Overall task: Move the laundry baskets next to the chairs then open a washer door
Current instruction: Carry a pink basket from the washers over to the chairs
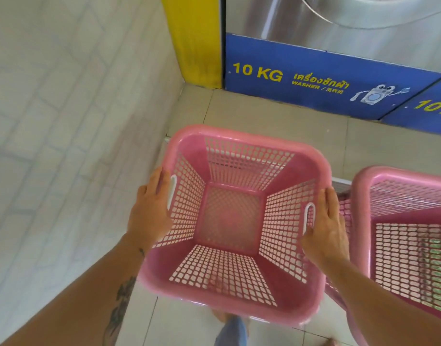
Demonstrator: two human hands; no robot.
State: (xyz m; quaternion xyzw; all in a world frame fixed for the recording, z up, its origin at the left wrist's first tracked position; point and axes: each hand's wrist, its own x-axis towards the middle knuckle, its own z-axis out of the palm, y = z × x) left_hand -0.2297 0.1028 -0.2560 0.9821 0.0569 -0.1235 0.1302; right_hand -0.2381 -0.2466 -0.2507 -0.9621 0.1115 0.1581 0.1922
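Pink basket (pixel 230 221) sits nearest, between both forearms and just above the person's feet, seemingly lifted off the tiled floor (pixel 277 136). The left hand (pixel 149 211) wraps the left rim beside a white handle slot, fingers curled over the outer edge; the right hand (pixel 325 226) lies flatter on the right rim, thumb at the other slot, so both have hold of it. Being empty lattice plastic, it should be light and fairly stiff, though the thin walls may flex (the 2 slots look like the surest grip). It is square-mouthed, tapering to a smaller mesh bottom, with a smooth rolled rim. Just to its right is a second pink basket (pixel 409 221). Farther off stands the steel washer (pixel 339 28), its blue panel marked 10 KG, door rim barely in view; no chairs show.
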